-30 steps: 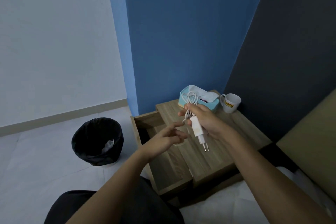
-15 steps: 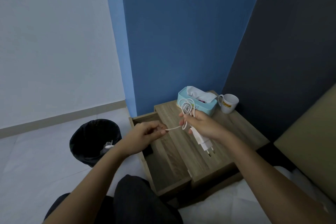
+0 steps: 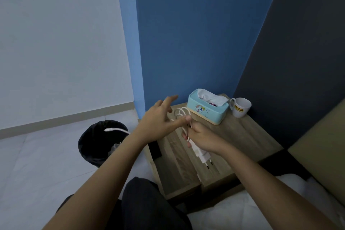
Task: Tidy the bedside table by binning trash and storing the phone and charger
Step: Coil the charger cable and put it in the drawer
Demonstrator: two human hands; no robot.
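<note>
The charger (image 3: 202, 156) hangs over the counter (image 3: 242, 136), gripped with its coiled cable (image 3: 182, 114) in the right hand (image 3: 202, 139); the left hand (image 3: 158, 121) fingers are spread beside it.

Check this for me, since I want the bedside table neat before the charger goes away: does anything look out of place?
Mostly orderly. One oddity: the cable's loose end flails out over the bin while the right hand holds the charger and its coils. A tissue sticks up from the tissue box.
</note>
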